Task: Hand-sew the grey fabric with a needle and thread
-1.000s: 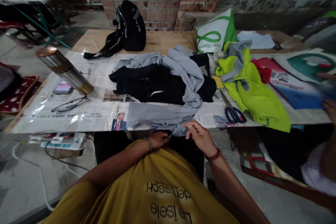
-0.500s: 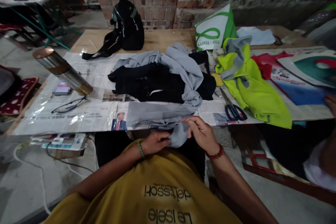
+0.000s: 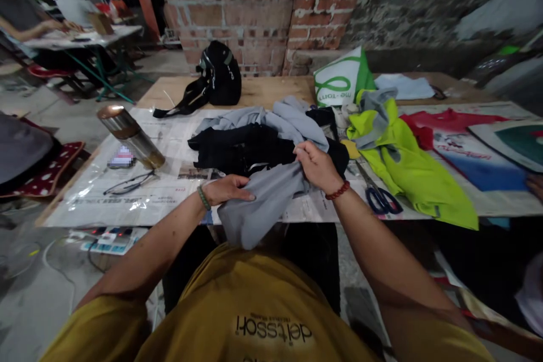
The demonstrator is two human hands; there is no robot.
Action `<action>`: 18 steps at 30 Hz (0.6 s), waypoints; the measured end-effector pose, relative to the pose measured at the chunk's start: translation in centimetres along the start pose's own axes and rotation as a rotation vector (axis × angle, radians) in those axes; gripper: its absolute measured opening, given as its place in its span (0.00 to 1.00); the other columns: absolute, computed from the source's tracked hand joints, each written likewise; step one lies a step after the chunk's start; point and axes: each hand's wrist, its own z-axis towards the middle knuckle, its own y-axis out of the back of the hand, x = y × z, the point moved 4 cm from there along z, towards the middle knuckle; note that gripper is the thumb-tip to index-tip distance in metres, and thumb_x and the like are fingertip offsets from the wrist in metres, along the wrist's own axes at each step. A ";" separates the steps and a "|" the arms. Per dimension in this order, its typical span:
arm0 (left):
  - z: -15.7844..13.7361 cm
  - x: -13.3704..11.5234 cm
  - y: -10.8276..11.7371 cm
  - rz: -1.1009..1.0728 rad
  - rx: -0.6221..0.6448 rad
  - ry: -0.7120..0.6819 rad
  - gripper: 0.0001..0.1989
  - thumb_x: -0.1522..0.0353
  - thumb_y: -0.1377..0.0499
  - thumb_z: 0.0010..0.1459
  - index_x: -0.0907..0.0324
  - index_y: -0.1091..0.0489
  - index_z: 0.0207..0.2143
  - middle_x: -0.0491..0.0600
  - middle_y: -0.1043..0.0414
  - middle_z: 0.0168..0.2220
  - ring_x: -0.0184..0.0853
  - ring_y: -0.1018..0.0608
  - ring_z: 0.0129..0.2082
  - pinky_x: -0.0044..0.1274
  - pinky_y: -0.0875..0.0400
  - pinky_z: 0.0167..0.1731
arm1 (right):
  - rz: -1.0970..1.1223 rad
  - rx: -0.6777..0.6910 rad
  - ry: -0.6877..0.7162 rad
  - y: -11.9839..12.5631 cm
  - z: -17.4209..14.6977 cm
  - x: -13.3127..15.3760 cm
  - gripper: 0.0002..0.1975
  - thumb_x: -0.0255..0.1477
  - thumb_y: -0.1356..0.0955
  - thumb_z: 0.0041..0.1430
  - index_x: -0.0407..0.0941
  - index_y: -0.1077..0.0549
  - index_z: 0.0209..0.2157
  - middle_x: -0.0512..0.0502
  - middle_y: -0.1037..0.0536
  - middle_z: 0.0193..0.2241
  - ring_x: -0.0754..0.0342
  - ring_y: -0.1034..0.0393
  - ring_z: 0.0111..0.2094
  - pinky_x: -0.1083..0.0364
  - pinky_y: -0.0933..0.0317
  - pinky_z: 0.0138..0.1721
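Note:
A grey garment (image 3: 258, 203) is stretched between my two hands at the table's near edge, its lower part hanging over my lap. My left hand (image 3: 227, 188) is closed on its left side, thumb on top. Higher up, my right hand (image 3: 317, 165) pinches the cloth at the right. Just beyond lies a crumpled black garment (image 3: 241, 147), with more light grey cloth (image 3: 292, 112) heaped behind it. To the right of my right hand, dark-handled scissors (image 3: 382, 199) rest near a yellow-green garment (image 3: 407, 164).
On the left of the newspaper-covered table (image 3: 85, 198) are a metal flask (image 3: 131, 136) and glasses (image 3: 129, 182). A black bag (image 3: 223, 73) and a green-white bag (image 3: 343, 79) stand at the back. An iron (image 3: 517, 141) sits far right, beside another person's hand (image 3: 535, 185). A power strip (image 3: 110, 242) hangs below.
Both hands have moved up and forward from my lap, and further apart. The grey cloth is now lifted and spread between them. The view has tilted upward a little.

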 end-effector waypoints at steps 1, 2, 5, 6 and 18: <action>-0.2 -0.9 1.2 0.023 -0.038 -0.011 0.21 0.65 0.28 0.35 0.63 0.25 0.33 0.46 0.24 0.28 0.29 0.25 0.26 0.21 0.29 0.28 | -0.027 -0.052 0.011 0.7 1.2 0.2 0.10 0.33 0.42 0.60 0.45 0.33 0.32 0.49 0.27 0.25 0.56 0.35 0.27 0.58 0.43 0.32; -0.4 -1.9 2.5 0.043 -0.092 -0.040 0.20 0.65 0.28 0.34 0.63 0.25 0.32 0.46 0.24 0.27 0.29 0.25 0.25 0.21 0.30 0.28 | -0.056 -0.094 0.025 1.4 2.4 0.4 0.09 0.33 0.41 0.60 0.45 0.33 0.32 0.49 0.27 0.25 0.55 0.34 0.27 0.58 0.43 0.31; -1.5 -5.4 6.0 0.057 -0.291 -0.198 0.19 0.64 0.29 0.34 0.63 0.26 0.31 0.45 0.25 0.26 0.29 0.26 0.24 0.22 0.29 0.27 | -0.150 -0.160 0.092 2.8 5.0 0.9 0.08 0.32 0.41 0.59 0.45 0.34 0.32 0.48 0.27 0.24 0.54 0.34 0.27 0.57 0.44 0.31; -2.0 -6.6 6.9 0.069 -0.344 -0.255 0.19 0.64 0.29 0.35 0.63 0.27 0.30 0.45 0.25 0.26 0.29 0.26 0.24 0.22 0.29 0.27 | -0.176 -0.171 0.112 3.0 5.5 1.1 0.08 0.33 0.41 0.59 0.45 0.34 0.33 0.48 0.28 0.23 0.53 0.34 0.26 0.56 0.44 0.31; -3.1 2.7 14.5 0.236 -0.588 -0.170 0.20 0.60 0.31 0.33 0.62 0.28 0.28 0.43 0.29 0.23 0.30 0.29 0.25 0.21 0.34 0.27 | 0.024 -0.024 -0.156 -6.4 -1.4 -4.4 0.14 0.36 0.46 0.64 0.46 0.33 0.36 0.52 0.27 0.20 0.57 0.33 0.22 0.59 0.42 0.29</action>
